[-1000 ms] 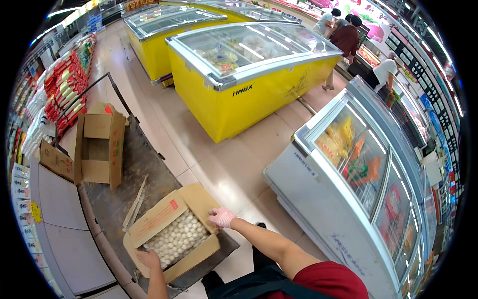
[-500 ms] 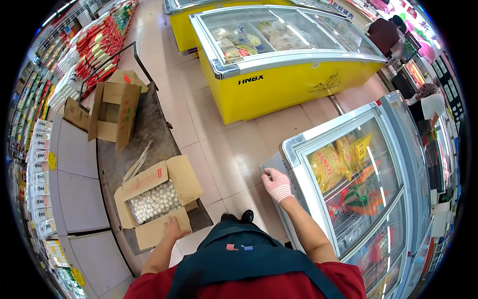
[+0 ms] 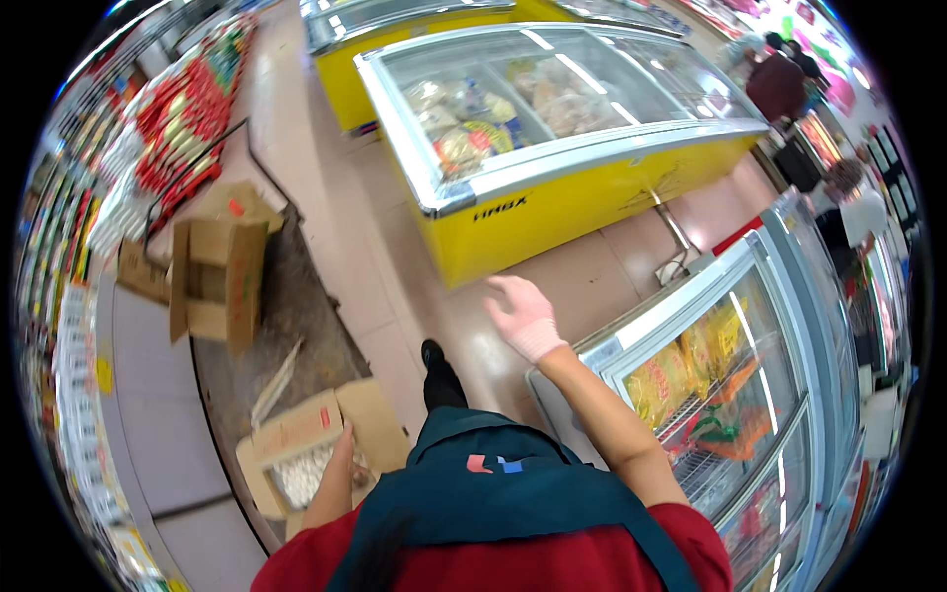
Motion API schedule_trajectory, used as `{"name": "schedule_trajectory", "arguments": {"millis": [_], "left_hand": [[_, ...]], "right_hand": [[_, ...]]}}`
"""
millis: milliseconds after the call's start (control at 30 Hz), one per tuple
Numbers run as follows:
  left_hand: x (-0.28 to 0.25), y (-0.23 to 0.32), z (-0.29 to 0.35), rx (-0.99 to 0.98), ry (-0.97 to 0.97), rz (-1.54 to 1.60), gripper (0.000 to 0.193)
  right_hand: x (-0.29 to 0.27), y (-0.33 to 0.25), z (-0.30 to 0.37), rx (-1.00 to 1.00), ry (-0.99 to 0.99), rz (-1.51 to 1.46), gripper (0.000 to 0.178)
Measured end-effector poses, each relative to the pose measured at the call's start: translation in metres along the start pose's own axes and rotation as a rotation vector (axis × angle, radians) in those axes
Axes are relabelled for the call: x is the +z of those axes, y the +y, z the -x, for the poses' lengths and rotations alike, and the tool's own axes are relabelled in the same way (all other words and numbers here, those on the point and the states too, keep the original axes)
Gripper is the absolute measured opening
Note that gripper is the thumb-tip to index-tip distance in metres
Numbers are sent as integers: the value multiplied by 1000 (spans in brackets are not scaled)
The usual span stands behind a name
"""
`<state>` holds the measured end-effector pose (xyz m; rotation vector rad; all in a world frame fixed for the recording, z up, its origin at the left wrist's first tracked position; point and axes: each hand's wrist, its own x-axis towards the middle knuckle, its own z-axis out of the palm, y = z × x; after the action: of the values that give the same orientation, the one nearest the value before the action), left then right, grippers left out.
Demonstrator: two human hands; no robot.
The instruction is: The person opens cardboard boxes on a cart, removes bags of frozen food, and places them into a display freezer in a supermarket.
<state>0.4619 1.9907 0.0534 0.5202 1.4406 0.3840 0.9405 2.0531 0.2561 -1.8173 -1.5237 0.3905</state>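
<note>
My right hand, in a pink-and-white glove, is raised over the tiled floor beyond the corner of a glass-topped freezer. Its fingers are spread and hold nothing. My bare left hand hangs over the right side of an open cardboard box, seen almost edge-on, its fingers stretched out. Small white round items fill the box; their kind is too blurred to tell. The box rests on the near end of a flat cart, and my arm and body hide part of it.
An empty carton stands farther up the cart, near its metal handle. Ahead is a yellow chest freezer of bagged food. Grey shelving runs along the left. Other people are at the far right.
My right hand has moved forward and left from the freezer's corner, and its fingers have spread. My left hand has come off the box flap. The view has shifted forward, with one foot ahead.
</note>
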Motion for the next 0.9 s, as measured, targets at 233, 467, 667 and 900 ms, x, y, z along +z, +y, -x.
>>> {"name": "schedule_trajectory", "arguments": {"millis": [233,467,667,900], "left_hand": [[-19,131,-95,-117,253,-230,90],[-2,244,-157,-67,278,-269,80],[16,280,-180,-45,264,-264,72],[26,285,-189,-59,288,-217,62]], "right_hand": [[87,-8,-228,19,179,438,36],[115,17,-282,53,-12,441,19],[94,19,-288,-2,-88,461,23],[48,52,-318,80,-137,606,26]]}}
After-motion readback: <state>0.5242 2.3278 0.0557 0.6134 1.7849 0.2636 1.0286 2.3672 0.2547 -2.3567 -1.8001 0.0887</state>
